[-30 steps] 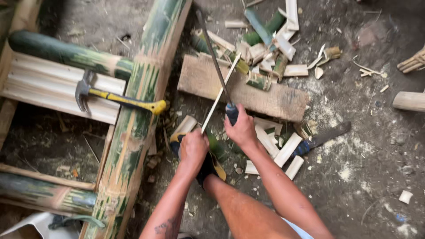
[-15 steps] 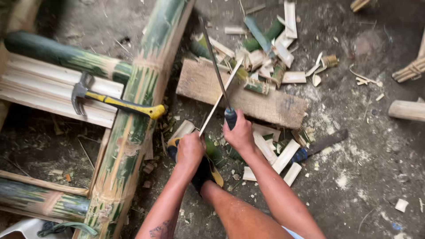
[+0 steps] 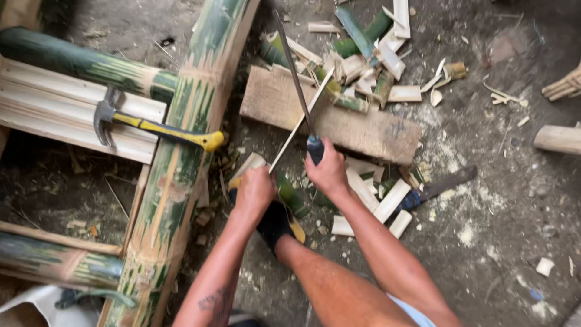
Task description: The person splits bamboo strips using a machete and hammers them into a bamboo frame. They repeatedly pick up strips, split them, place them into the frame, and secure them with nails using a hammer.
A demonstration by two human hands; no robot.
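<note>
A thick green bamboo pole [image 3: 181, 163] lies lengthwise up the dirt floor, left of a weathered wooden plank [image 3: 357, 124] strewn with offcuts. A yellow-handled hammer [image 3: 154, 129] rests on pale slats, well apart from both hands. The right hand [image 3: 328, 171] is closed round the blue grip of a long knife [image 3: 295, 72], blade pointing away. The left hand [image 3: 254, 191], just beside it, grips a thin bamboo strip [image 3: 301, 120] slanting up-right onto the plank, crossing the blade.
</note>
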